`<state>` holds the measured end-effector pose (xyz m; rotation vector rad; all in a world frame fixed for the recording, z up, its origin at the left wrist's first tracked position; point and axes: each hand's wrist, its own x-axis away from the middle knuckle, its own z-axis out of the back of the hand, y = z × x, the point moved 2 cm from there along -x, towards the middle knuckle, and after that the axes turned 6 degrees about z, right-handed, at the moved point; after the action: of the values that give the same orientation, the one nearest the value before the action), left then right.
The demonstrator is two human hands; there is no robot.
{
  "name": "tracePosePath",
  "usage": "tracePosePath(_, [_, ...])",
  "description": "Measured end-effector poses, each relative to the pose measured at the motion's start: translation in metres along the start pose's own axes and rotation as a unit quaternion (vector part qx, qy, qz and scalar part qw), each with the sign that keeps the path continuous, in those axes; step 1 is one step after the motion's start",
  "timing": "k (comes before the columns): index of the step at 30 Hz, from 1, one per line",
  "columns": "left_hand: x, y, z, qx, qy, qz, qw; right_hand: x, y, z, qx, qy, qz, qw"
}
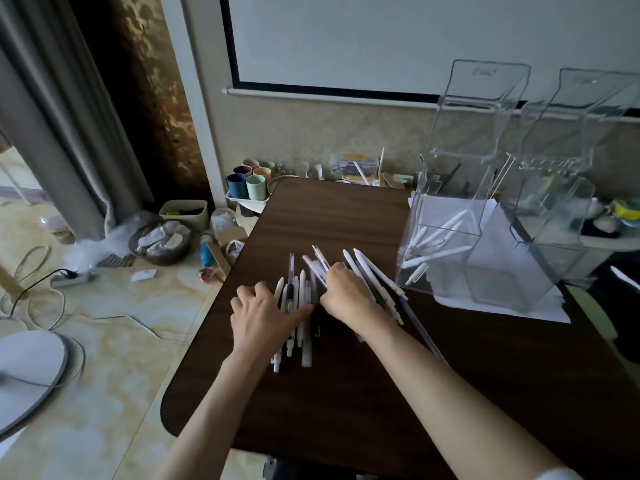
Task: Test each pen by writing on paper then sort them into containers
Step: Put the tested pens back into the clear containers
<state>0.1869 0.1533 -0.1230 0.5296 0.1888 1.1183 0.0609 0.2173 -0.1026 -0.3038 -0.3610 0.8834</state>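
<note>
Left hand (pixel 263 315) spread on the pens (pixel 303 292) in the middle of the table (pixel 346 393), likely pinning the pile from rolling; right hand (pixel 346 294) curls fingers into it to pick one, grip hidden so can't tell; clear containers (pixel 446 216) sit on paper (pixel 519 306) by the right edge.

Person's arms: the right arm (pixel 450 386) is wearing a white sleeve (pixel 558 474), showing only at the frame's bottom edge; the left arm (pixel 211 407) is showing bare.

There are two hands (pixel 263 317), two clear containers (pixel 450 157) and over a dozen pens (pixel 305 344).
</note>
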Motion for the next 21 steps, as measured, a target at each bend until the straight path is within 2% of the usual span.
tracePosePath(3, [0.005, 0.005, -0.001, -0.029, -0.022, 0.014, 0.999, 0.000, 0.013, 0.008, -0.032, -0.001, 0.019, 0.999])
tracePosePath(5, [0.007, 0.011, -0.006, -0.035, -0.030, 0.011, 0.999, 0.004, 0.023, 0.015, -0.163, -0.004, 0.032, 0.986])
tracePosePath(8, [0.008, 0.020, -0.010, -0.058, -0.035, 0.013, 0.998, 0.018, 0.039, 0.026, -0.414, -0.009, 0.065, 0.908])
tracePosePath(11, [0.009, 0.028, -0.014, -0.049, -0.041, 0.002, 0.998, 0.039, 0.053, 0.040, -0.539, -0.025, 0.099, 0.836])
tracePosePath(13, [0.011, 0.036, -0.019, -0.038, -0.043, -0.006, 0.998, 0.052, 0.058, 0.049, -0.565, -0.015, 0.129, 0.815])
tracePosePath(17, [0.020, 0.056, -0.032, -0.079, -0.009, -0.020, 0.997, 0.072, 0.064, 0.076, -0.524, 0.062, 0.214, 0.822])
tracePosePath(19, [0.024, 0.066, -0.038, -0.093, 0.003, -0.022, 0.995, 0.080, 0.070, 0.096, -0.493, 0.131, 0.233, 0.828])
tracePosePath(21, [0.026, 0.074, -0.043, -0.096, 0.004, -0.025, 0.995, 0.085, 0.082, 0.121, -0.472, 0.232, 0.228, 0.820])
